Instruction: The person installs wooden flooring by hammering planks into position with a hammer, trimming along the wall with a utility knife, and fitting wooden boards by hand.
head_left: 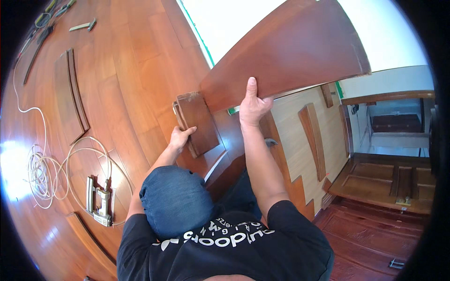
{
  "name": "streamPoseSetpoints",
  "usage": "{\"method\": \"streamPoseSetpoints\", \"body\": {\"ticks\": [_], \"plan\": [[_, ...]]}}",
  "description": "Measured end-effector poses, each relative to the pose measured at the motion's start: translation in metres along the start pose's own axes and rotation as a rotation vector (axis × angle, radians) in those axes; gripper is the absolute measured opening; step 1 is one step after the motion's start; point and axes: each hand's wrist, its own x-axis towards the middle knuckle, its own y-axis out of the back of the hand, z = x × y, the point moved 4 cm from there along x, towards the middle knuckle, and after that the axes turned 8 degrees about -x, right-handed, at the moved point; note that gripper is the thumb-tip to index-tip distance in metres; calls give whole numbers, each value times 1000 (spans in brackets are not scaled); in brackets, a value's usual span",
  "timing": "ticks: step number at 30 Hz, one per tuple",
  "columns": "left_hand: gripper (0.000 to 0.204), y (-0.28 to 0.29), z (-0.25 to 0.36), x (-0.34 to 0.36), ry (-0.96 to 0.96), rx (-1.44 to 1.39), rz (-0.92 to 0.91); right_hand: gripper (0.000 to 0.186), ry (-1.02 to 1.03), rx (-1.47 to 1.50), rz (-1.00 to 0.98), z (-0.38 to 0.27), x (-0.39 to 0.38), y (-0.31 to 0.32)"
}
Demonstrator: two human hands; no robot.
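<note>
My right hand grips the near edge of a long reddish-brown floorboard, thumb on its top face and the other fingers mostly hidden beneath. The board is raised and slants away to the upper right, beside the white wall. In my left hand is a short floorboard piece of the same colour, held by its left edge with the thumb on top. A second layer shows under that edge, perhaps another piece. The short piece's far end lies close to the long board's left end; whether they touch I cannot tell.
Laid wooden flooring spreads to the left, with a nail gun, a coiled hose, loose boards and a hammer. Right of me is pale underlay with a loose plank. Farther right stands a brown panelled door.
</note>
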Motion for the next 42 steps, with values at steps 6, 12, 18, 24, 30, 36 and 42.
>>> {"method": "streamPoseSetpoints", "body": {"ticks": [6, 12, 18, 24, 30, 36, 42], "plan": [[46, 95, -36, -23, 3, -563, -63, 38, -22, 89, 32, 20, -14, -32], [47, 124, -61, -47, -22, -806, 44, 36, 14, 9, 58, 52, -18, -30], [49, 138, -75, -31, 17, -719, 115, 38, 35, -118, 46, 35, -17, -34], [61, 143, -58, -33, 52, -161, 144, 40, 54, -457, -103, 47, -21, -10], [75, 147, -36, -33, 188, 565, -30, 47, -23, -557, -266, 74, -9, 8], [79, 191, -55, -42, 205, 651, 61, 55, -211, -683, -622, 77, -59, -30], [70, 214, 48, -54, 47, 700, 118, 48, -114, -836, -727, 153, -89, 65]]}}
